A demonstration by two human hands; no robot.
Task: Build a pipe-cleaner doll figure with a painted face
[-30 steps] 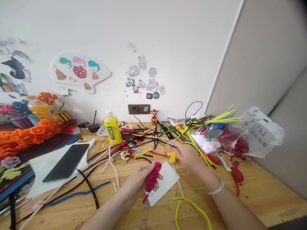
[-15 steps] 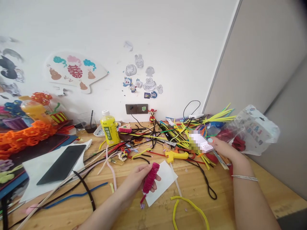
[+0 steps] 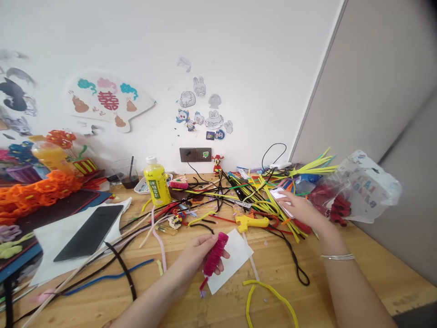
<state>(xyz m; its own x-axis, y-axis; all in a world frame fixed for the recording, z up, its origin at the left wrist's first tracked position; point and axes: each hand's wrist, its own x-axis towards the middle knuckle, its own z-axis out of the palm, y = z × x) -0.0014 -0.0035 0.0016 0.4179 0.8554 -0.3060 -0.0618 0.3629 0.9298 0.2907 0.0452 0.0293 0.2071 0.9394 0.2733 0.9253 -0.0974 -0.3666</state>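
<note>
Wrapped in the fingers of my left hand [image 3: 201, 255] is a magenta roll of coiled pipe cleaner [image 3: 216, 255], tilted, with a short tail hanging from its lower end. A square of white paper [image 3: 235, 262] lies beneath it on the table. My right hand [image 3: 297, 207] reaches over a lit phone [image 3: 278, 193], fingers stretched across its screen; the palm side is hidden. Between the hands rests a yellow hot glue gun [image 3: 251, 222] with a black cord. Nearer to me a bent yellow pipe cleaner [image 3: 273, 288] lies on the wood.
A yellow drink bottle [image 3: 157, 182] and a plastic cup [image 3: 129, 177] stand at the back left. Heaped pipe cleaners [image 3: 252, 191] spread behind the glue gun. A clear bag [image 3: 370, 187] sits far right. Left lies a black tablet-like slab [image 3: 88, 232].
My right hand left the glue gun, which now lies on the table, moved right to the phone's edge, then over its screen. My left hand keeps holding the magenta roll.
</note>
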